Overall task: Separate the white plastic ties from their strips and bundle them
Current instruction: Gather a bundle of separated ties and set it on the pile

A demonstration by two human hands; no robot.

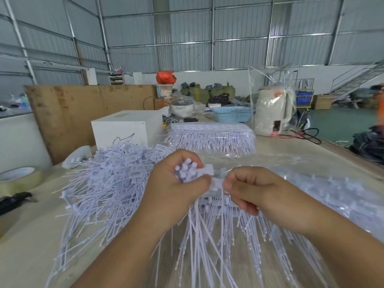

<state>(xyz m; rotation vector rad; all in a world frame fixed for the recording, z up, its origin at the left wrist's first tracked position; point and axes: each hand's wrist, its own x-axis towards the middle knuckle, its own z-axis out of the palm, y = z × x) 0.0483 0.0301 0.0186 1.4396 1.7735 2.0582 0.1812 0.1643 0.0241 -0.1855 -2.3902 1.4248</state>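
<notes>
My left hand [174, 190] grips a bunch of loose white plastic ties [186, 170], their round heads sticking up out of the fist and their long tails hanging down toward me. My right hand [251, 189] pinches the white strip [216, 182] right beside the left thumb, with more ties dangling from it. A large heap of separated ties [108, 179] lies on the table to the left. A neat stack of ties on their strips [212, 138] sits further back on clear plastic.
A white box [122, 129] stands behind the heap. A tape roll [18, 179] and a black tool [14, 201] lie at the left edge. A kettle in a clear bag [272, 113] and a blue basket [231, 114] stand at the back. Bagged ties [332, 192] lie on the right.
</notes>
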